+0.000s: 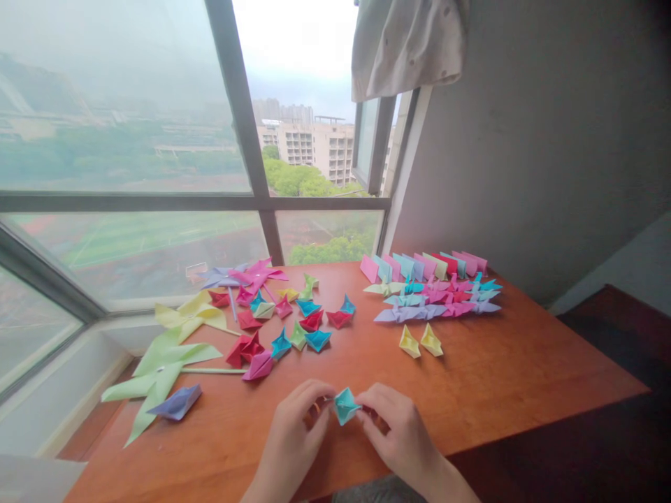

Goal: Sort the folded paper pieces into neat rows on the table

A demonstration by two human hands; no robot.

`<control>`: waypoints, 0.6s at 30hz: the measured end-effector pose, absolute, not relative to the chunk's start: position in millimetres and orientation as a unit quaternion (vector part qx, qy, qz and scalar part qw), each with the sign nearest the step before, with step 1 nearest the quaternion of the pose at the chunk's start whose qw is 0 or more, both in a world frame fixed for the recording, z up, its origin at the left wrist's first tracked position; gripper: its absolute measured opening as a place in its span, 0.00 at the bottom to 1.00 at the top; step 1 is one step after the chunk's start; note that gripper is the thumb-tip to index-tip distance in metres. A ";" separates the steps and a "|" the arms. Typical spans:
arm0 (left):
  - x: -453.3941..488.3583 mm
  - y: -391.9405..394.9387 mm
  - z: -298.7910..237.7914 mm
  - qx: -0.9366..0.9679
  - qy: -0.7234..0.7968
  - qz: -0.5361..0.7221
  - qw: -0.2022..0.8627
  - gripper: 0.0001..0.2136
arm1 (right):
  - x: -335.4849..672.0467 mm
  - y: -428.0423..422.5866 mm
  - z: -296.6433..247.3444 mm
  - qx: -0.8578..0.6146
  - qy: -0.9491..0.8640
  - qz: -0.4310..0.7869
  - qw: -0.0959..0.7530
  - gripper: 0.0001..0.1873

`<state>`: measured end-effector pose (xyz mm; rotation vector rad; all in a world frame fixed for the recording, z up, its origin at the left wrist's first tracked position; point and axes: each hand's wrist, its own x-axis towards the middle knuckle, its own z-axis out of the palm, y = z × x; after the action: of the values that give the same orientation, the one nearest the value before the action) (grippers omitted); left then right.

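A small teal folded paper piece sits between my two hands near the front edge of the wooden table. My left hand pinches its left side with curled fingers. My right hand pinches its right side the same way. Both hands rest just above the tabletop.
Several folded paper shapes lie mid-table, two yellow ones to the right, and rows of coloured pieces at the back right. Green paper pinwheels and a purple paper boat lie at the left by the window.
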<state>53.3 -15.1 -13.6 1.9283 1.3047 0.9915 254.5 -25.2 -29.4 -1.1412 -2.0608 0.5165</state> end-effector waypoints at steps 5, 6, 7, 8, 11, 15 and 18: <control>55.6 -16.0 -15.7 0.693 0.513 0.396 0.315 0.08 | 270.2 -31.2 -30.4 -0.451 -0.791 0.123 0.394 0.06; 55.4 -16.4 -15.5 0.692 0.514 0.395 0.318 0.08 | 277.2 -31.6 -30.3 -0.464 -0.780 0.102 0.407 0.05; 55.2 -16.8 -15.3 0.693 0.515 0.393 0.318 0.09 | 286.4 -31.4 -30.1 -0.482 -0.766 0.078 0.418 0.05; 54.9 -17.3 -15.2 0.695 0.515 0.390 0.316 0.09 | 297.8 -30.5 -29.9 -0.504 -0.750 0.050 0.426 0.05; 54.1 -18.8 -16.2 0.704 0.516 0.381 0.305 0.09 | 343.6 -22.8 -31.5 -0.588 -0.681 -0.054 0.433 0.06; 53.9 -19.0 -19.8 0.710 0.516 0.374 0.300 0.10 | 406.3 -5.0 -42.5 -0.693 -0.586 -0.154 0.391 0.14; 53.9 -18.4 -21.5 0.711 0.514 0.376 0.297 0.09 | 431.7 6.4 -54.0 -0.727 -0.576 -0.153 0.340 0.14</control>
<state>53.9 -18.4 -21.5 1.8914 1.3672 1.0001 431.7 6.4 -54.0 -1.8928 -1.5003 -0.3976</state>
